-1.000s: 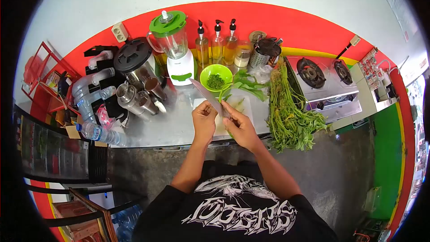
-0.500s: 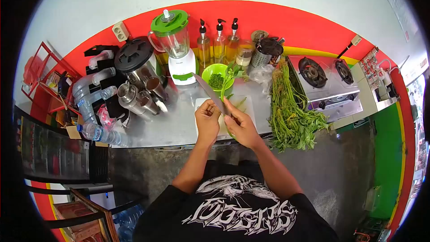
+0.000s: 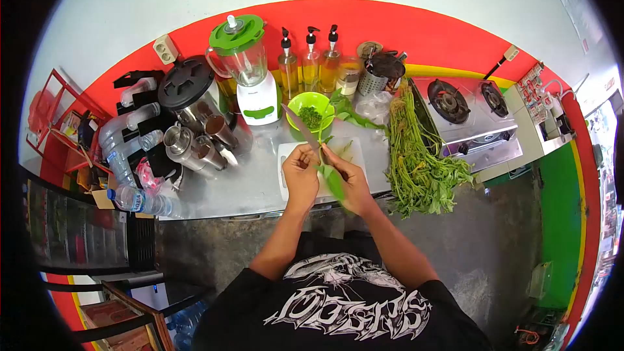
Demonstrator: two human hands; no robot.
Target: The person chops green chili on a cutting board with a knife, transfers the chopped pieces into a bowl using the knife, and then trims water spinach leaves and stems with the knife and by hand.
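Before my chest, a knife (image 3: 301, 124) has its blade pointing up and to the left, toward the bowl. My right hand (image 3: 348, 179) is closed around its lower end; the handle is hidden. A leafy green stem (image 3: 333, 181) hangs between my hands, its leaf in front of my right palm. The fingers of my left hand (image 3: 301, 172) are curled in a pinch on the stem, close to the blade. Both hands are over the near part of a white cutting board (image 3: 357, 168). Beyond the blade stands a lime-green bowl (image 3: 329, 109) holding chopped greens (image 3: 309, 117).
A large bunch of leafy stems (image 3: 419, 162) lies right of the board, beside a gas stove (image 3: 471, 120). Loose leaves (image 3: 354, 114) lie behind the board. A blender (image 3: 257, 94), pump bottles (image 3: 311, 68), metal cups (image 3: 192, 146) and a plastic water bottle (image 3: 146, 201) line the counter.
The leaf by my right palm now hangs in plain view. Leafy pieces now lie right of the bowl. The blade sits slightly farther from my right palm, and the view has shifted a little.
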